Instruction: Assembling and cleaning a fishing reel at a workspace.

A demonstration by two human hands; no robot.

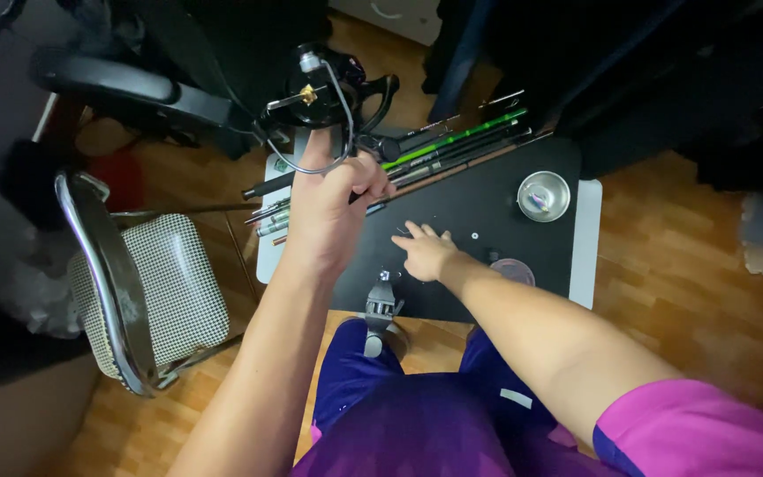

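My left hand (328, 208) is raised above the table and grips the foot of a black fishing reel (324, 88) with a thin wire bail and a brass-coloured part. My right hand (426, 252) rests palm down on the black mat (487, 212), fingers spread, touching small loose parts near its middle. A bundle of fishing rod sections (452, 146), one bright green, lies along the mat's far edge, partly hidden behind my left hand.
A small metal bowl (543, 195) sits at the mat's right, a round pinkish lid (512, 270) near the front edge. A clamp-like metal tool (380, 309) hangs at the table's near edge. A chrome chair with checked seat (165, 291) stands left on the wooden floor.
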